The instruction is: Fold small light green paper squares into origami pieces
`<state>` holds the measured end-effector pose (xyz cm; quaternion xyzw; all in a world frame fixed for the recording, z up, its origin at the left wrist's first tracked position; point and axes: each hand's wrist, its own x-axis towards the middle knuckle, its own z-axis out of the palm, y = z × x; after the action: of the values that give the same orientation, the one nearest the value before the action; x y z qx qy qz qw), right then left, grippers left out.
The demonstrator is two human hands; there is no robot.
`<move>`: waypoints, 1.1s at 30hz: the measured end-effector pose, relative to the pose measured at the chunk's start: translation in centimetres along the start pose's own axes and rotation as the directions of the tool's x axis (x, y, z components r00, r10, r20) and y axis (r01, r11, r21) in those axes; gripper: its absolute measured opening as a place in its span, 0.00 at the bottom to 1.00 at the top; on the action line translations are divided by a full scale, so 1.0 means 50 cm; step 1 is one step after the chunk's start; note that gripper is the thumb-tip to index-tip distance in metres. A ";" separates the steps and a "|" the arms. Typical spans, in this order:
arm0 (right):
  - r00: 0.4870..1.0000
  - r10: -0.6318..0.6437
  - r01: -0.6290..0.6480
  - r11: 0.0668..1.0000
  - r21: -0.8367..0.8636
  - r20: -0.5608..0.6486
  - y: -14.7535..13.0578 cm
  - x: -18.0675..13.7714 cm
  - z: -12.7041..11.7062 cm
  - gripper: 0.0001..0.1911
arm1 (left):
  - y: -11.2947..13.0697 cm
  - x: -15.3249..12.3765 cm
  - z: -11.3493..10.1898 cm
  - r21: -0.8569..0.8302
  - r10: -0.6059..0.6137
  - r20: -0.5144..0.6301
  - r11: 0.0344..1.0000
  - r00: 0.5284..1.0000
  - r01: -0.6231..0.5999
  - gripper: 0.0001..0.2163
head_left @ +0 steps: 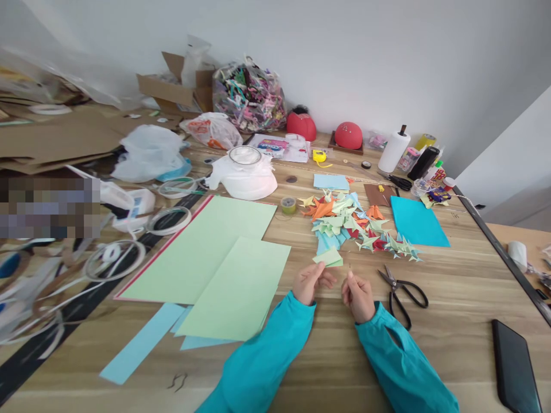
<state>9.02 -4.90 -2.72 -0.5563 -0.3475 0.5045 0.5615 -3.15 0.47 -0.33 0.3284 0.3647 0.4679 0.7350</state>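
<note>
My left hand (pixel 309 283) pinches a small folded piece of pale green paper (pixel 331 258) between thumb and fingers. Just right of it, my right hand (pixel 360 295) is closed, thumb against the fingertips, with a thin, tiny thing at the tip that is too small to name. Beyond both hands lies a heap of folded paper cranes (pixel 340 219) in green, orange, blue and red. A pair of black-handled scissors (pixel 400 285), blades slightly apart, rests on the table to the right of my right hand.
Green paper sheets (pixel 241 287) and blue strips (pixel 144 343) lie at left. A turquoise sheet (pixel 419 221) is right of the cranes. A roll of tape (pixel 288 205) stands near the sheets. A phone (pixel 516 364) lies front right. Two red pincushions (pixel 348 136) sit behind.
</note>
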 end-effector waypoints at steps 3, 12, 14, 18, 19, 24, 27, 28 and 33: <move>1.000 -0.019 0.019 1.000 -0.018 0.002 -0.003 -0.004 0.000 0.25 | 0.001 0.005 -0.001 -0.092 -0.027 0.022 0.995 0.999 0.029 0.28; 0.955 -0.295 0.288 0.922 -0.258 0.015 -0.003 -0.020 -0.004 0.11 | 0.001 0.010 -0.002 -0.136 -0.095 0.017 0.986 0.995 0.096 0.32; 0.926 -0.377 0.353 0.878 -0.323 -0.012 0.008 -0.020 -0.005 0.08 | -0.003 0.010 -0.004 -0.120 -0.104 -0.040 0.988 0.994 0.099 0.29; 0.863 -0.505 0.458 0.787 -0.413 -0.004 0.019 -0.021 -0.004 0.20 | -0.009 0.009 -0.009 0.080 0.052 -0.128 0.996 0.990 -0.042 0.18; 0.842 -0.539 0.493 0.749 -0.442 0.026 0.017 -0.022 -0.003 0.23 | -0.010 0.009 -0.010 0.121 0.084 -0.126 0.990 0.989 -0.068 0.17; 0.757 -0.602 0.619 0.533 -0.577 0.256 -0.007 -0.024 0.001 0.25 | -0.011 0.011 -0.012 0.123 0.110 -0.090 0.988 0.990 -0.098 0.21; 0.761 -0.590 0.608 0.502 -0.615 0.270 -0.013 -0.024 0.001 0.25 | -0.011 0.012 -0.011 0.153 0.101 -0.092 0.984 0.991 -0.086 0.20; 0.761 -0.595 0.602 0.500 -0.623 0.258 -0.012 -0.024 0.000 0.24 | -0.011 0.012 -0.010 0.171 0.105 -0.099 0.981 0.989 -0.087 0.19; 0.742 -0.635 0.589 0.465 -0.662 0.214 -0.003 -0.028 -0.004 0.20 | -0.015 0.012 -0.008 0.221 0.141 -0.134 0.969 0.981 -0.109 0.13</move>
<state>8.88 -6.25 -2.35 -0.5771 -0.6673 0.0833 0.4635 -2.98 0.83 -1.29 0.3917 0.4448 0.4949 0.6354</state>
